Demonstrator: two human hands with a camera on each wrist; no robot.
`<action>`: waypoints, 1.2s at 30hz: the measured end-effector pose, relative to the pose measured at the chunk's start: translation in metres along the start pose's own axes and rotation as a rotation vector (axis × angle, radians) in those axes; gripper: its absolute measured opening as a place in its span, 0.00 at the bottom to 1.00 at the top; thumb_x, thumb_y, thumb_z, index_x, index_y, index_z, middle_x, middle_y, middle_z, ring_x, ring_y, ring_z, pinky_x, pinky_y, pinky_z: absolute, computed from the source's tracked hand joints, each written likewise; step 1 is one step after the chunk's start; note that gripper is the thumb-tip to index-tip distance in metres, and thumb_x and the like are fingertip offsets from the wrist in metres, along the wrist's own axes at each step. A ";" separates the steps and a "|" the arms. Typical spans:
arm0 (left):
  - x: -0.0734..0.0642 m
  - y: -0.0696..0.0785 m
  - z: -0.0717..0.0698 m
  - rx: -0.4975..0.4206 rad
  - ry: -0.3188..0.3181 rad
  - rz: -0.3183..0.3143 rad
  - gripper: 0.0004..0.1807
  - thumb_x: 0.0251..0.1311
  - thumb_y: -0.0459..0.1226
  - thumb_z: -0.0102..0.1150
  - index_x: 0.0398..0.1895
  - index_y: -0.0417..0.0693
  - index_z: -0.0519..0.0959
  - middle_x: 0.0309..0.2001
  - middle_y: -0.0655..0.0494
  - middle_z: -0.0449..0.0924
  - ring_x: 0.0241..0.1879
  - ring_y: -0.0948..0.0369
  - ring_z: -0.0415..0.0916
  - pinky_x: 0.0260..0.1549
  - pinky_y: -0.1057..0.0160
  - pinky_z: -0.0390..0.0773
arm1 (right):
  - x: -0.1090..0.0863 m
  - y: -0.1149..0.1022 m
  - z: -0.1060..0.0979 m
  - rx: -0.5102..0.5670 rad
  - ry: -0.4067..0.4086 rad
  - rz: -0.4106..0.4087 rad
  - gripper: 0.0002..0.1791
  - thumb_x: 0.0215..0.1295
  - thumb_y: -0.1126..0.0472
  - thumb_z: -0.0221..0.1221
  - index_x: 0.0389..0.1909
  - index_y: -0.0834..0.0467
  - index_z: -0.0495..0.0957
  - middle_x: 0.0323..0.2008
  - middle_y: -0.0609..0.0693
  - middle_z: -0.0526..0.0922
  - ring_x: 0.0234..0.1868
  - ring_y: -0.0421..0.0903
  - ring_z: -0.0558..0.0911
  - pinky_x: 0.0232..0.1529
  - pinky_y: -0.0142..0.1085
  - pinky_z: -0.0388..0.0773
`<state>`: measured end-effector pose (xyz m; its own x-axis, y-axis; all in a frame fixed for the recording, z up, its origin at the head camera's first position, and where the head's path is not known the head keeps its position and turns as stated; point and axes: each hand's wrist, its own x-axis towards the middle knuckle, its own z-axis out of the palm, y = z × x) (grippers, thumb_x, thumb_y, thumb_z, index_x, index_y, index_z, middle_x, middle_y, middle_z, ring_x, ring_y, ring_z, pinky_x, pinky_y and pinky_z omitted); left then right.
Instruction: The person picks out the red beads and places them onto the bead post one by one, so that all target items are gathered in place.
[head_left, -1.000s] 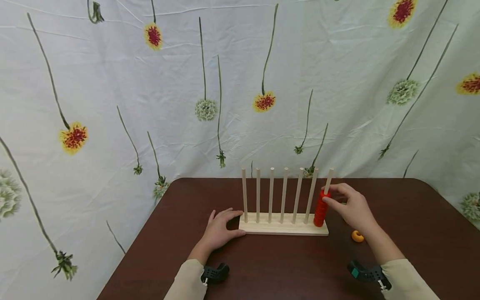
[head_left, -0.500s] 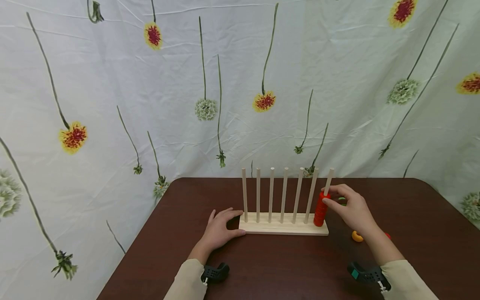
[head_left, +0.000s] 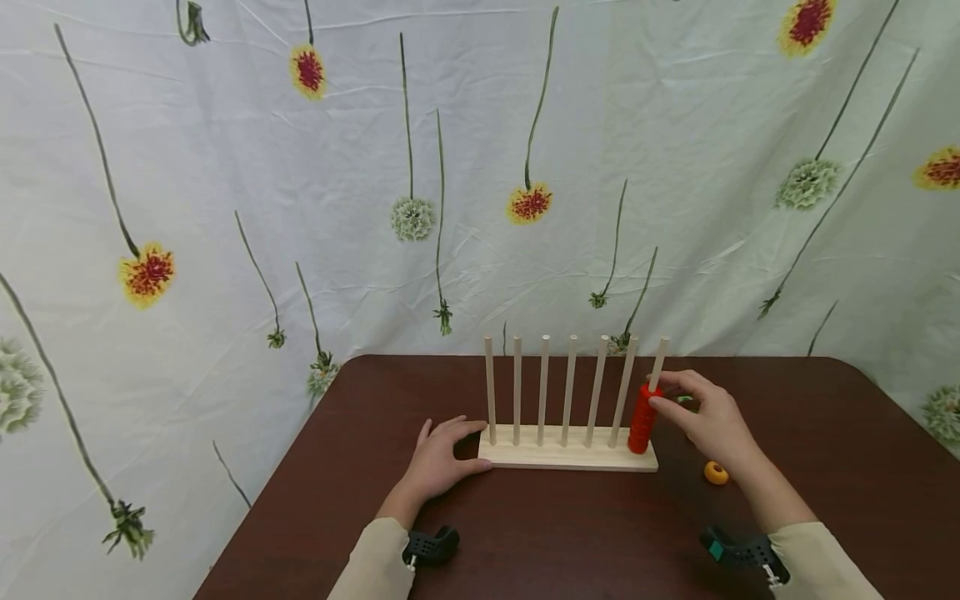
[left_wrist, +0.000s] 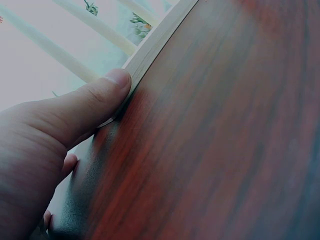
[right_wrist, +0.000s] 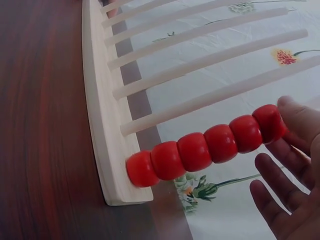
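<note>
A pale wooden base [head_left: 562, 457] with a row of several upright pegs [head_left: 543, 392] stands on the table. My left hand [head_left: 442, 458] holds the base's left end, thumb along the front edge and fingers behind. In the left wrist view the thumb [left_wrist: 107, 92] presses on that edge. Red beads [right_wrist: 194, 151] are stacked on the rightmost peg; the other pegs carry none. At the top of the stack, my right hand [head_left: 708, 417] pinches the uppermost red bead [right_wrist: 270, 122] between thumb and fingers. The peg's bare tip rises above it.
An orange-yellow bead [head_left: 716, 472] lies on the dark brown table [head_left: 570, 533] beside the right forearm. Something green [head_left: 684, 400] shows partly behind the right hand. A white cloth with printed flowers [head_left: 480, 167] hangs behind the table.
The right hand and the topmost red bead have sunk very slightly, and the right forearm has shifted a little to the right. The left hand and base stay put.
</note>
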<state>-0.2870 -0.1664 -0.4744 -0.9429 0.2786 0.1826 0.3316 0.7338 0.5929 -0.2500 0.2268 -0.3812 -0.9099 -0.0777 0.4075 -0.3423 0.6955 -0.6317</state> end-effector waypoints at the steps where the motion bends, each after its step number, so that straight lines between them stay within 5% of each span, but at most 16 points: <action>1: 0.000 0.000 0.000 0.001 0.001 0.000 0.34 0.52 0.52 0.74 0.64 0.58 0.78 0.65 0.54 0.78 0.73 0.49 0.64 0.74 0.31 0.40 | 0.000 0.000 -0.001 0.003 -0.003 0.005 0.21 0.70 0.55 0.62 0.59 0.60 0.79 0.52 0.58 0.83 0.49 0.56 0.80 0.44 0.35 0.79; 6: 0.000 0.001 0.000 0.008 0.001 -0.003 0.34 0.53 0.53 0.73 0.64 0.58 0.78 0.65 0.54 0.78 0.73 0.50 0.64 0.74 0.32 0.40 | -0.004 -0.001 -0.006 0.008 -0.005 0.014 0.21 0.74 0.52 0.57 0.62 0.58 0.77 0.55 0.57 0.82 0.51 0.45 0.78 0.51 0.41 0.78; 12: -0.001 0.001 0.000 0.005 -0.006 -0.006 0.34 0.53 0.52 0.74 0.65 0.58 0.78 0.65 0.54 0.77 0.74 0.49 0.63 0.74 0.32 0.39 | -0.011 0.001 -0.019 0.016 0.012 0.015 0.20 0.75 0.52 0.56 0.63 0.53 0.77 0.55 0.55 0.82 0.44 0.20 0.71 0.44 0.27 0.76; 20: -0.001 0.002 -0.001 -0.001 -0.006 -0.005 0.34 0.53 0.52 0.73 0.65 0.58 0.78 0.66 0.54 0.77 0.74 0.49 0.63 0.74 0.32 0.39 | -0.021 0.013 -0.036 0.012 0.023 0.051 0.22 0.75 0.50 0.55 0.65 0.52 0.75 0.56 0.55 0.80 0.42 0.18 0.71 0.36 0.26 0.77; 36: -0.002 0.002 -0.002 0.001 -0.009 0.001 0.34 0.53 0.52 0.73 0.65 0.57 0.77 0.65 0.53 0.77 0.74 0.49 0.63 0.74 0.32 0.39 | -0.037 0.035 -0.048 -0.009 0.019 0.077 0.23 0.72 0.51 0.60 0.63 0.54 0.76 0.50 0.46 0.79 0.40 0.17 0.74 0.37 0.21 0.76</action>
<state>-0.2848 -0.1664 -0.4721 -0.9422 0.2852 0.1760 0.3328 0.7341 0.5919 -0.2173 0.2886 -0.3867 -0.9287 -0.0102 0.3706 -0.2695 0.7050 -0.6560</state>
